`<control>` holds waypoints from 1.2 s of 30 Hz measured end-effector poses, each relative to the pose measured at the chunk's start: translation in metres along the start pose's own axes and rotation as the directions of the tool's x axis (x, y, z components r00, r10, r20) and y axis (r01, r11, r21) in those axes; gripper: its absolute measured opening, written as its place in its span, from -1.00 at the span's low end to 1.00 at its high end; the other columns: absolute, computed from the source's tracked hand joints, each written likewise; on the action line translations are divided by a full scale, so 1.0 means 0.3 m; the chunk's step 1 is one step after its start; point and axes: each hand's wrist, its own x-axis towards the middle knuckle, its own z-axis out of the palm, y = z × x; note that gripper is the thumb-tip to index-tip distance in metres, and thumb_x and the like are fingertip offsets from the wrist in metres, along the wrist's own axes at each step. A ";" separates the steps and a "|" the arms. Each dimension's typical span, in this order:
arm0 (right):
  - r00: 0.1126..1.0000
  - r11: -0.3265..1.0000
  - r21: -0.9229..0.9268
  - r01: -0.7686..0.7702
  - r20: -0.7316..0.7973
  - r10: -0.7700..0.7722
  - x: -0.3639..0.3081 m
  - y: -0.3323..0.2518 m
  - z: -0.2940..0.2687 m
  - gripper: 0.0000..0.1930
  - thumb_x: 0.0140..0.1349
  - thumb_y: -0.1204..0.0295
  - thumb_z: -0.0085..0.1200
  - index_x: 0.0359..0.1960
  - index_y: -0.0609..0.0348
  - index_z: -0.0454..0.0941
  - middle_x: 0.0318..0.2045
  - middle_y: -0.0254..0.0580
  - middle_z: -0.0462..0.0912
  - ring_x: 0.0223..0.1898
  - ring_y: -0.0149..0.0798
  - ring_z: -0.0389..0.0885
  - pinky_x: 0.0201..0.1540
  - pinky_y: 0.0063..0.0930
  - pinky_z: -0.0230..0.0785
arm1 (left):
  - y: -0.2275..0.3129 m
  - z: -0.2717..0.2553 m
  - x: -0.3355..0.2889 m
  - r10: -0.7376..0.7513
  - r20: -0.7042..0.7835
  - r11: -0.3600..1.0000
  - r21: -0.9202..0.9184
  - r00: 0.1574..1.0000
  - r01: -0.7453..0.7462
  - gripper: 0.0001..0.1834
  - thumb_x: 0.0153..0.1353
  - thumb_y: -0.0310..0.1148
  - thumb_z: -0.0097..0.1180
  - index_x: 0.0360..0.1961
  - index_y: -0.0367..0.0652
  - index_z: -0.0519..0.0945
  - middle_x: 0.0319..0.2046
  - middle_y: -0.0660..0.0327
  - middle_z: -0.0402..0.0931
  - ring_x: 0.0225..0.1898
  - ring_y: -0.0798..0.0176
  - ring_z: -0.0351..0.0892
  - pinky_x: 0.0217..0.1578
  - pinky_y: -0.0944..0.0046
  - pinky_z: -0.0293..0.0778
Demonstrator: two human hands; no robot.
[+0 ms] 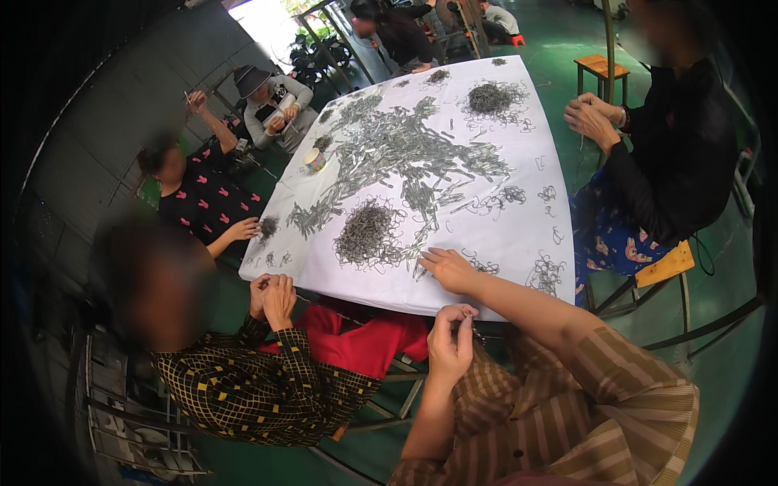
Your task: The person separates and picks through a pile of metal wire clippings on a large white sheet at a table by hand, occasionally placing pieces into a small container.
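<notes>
left grip (450,344) together, contents unclear, right grip (448,270) apart at silver pieces (419,245) on white tabletop (531,227)

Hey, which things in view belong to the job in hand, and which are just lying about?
Likely part of the job:
silvery flat pieces, some near the right hand
dark curly pieces, heaped
white table

Apparently just lying about:
paper cup on the table
wooden stool
green plants
</notes>
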 end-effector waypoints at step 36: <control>0.793 0.221 0.852 -0.475 0.306 0.526 -0.192 -0.125 -0.611 -0.87 -0.02 0.52 0.17 -0.45 0.32 0.52 -0.61 -0.31 0.55 -0.55 -0.52 0.46 -0.46 -0.64 0.29 | -0.033 0.095 0.033 -0.122 0.039 0.974 0.197 0.992 0.112 -0.95 0.16 -0.58 -0.09 -0.37 -0.32 0.31 -0.47 0.13 0.46 -0.43 0.35 0.50 -0.40 0.38 0.41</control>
